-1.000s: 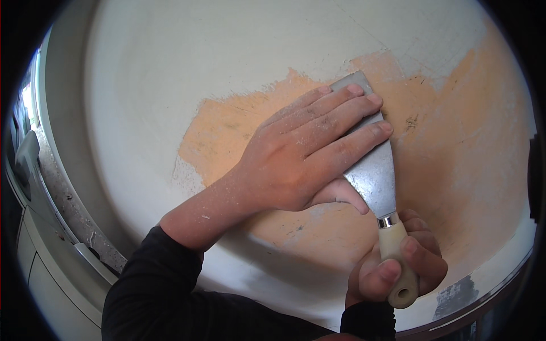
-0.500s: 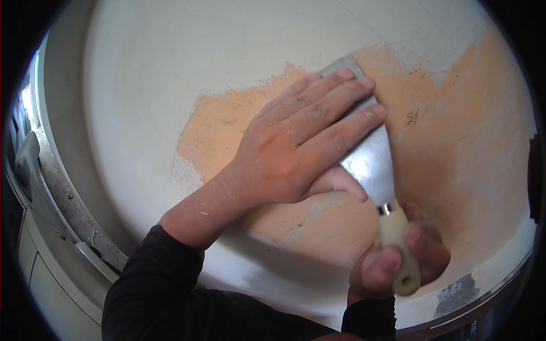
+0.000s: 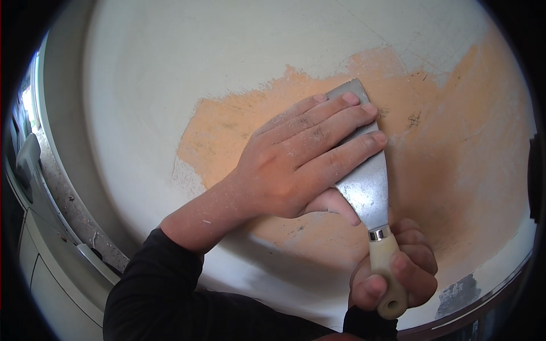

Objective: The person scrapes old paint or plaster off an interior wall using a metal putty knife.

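Observation:
A wide putty knife (image 3: 369, 202) with a steel blade and a cream handle lies against a pale curved panel (image 3: 170, 51). Its blade rests over an orange filler-like patch (image 3: 210, 136) on that panel. My right hand (image 3: 412, 264) wraps the handle at the lower right, thumb and fingers on either side. Stretched out flat, my left hand (image 3: 296, 153) lies across the blade with its fingertips pressing on the steel. The left thumb sits by the blade's lower left edge. Fingers cover part of the blade, though its far end shows beyond them. Pale dust specks my left hand and wrist.
Orange patches spread right of the blade with dark scuffs. A dark grey bare spot (image 3: 458, 295) lies near the panel's lower right edge, beside a dark trim strip (image 3: 478, 315). At left, past the panel's rim, appear a light-coloured vehicle body (image 3: 62, 295) and rough ground (image 3: 62, 199).
The putty knife has slid toward me and slightly left, with both hands moving along with it. More of the orange patch shows beyond the blade's far end.

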{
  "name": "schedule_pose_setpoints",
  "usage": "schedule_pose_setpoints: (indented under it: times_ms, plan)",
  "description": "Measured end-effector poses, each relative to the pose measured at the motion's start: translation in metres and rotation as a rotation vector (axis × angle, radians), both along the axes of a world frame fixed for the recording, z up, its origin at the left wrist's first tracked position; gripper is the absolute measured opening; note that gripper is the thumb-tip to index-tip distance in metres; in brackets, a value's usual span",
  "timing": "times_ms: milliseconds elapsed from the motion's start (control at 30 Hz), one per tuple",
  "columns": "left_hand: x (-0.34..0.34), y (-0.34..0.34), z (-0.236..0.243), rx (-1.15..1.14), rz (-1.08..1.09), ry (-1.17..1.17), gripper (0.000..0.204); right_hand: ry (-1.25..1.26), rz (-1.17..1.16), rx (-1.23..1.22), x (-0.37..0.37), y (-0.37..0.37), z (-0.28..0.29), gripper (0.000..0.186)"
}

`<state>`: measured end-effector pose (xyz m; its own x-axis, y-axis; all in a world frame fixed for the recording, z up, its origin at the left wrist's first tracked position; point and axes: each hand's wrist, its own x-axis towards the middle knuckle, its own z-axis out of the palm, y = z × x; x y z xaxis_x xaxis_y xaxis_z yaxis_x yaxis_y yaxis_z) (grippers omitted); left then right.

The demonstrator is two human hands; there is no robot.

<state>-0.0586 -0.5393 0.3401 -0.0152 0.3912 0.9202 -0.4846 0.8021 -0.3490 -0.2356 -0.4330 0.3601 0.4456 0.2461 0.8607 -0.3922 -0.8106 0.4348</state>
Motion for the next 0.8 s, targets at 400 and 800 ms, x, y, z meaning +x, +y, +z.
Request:
schedule_pose_setpoints:
  times_ms: [400,800]
  plan:
    - [0.003,0.001,-0.001,0.037,0.055,0.022,0.083,0.069,0.03,0.01,-0.005,-0.004,0.003,0.029]
    - [0.007,0.004,0.0,0.046,0.107,0.018,0.082,-0.019,0.06,0.036,-0.006,-0.011,-0.004,0.029]
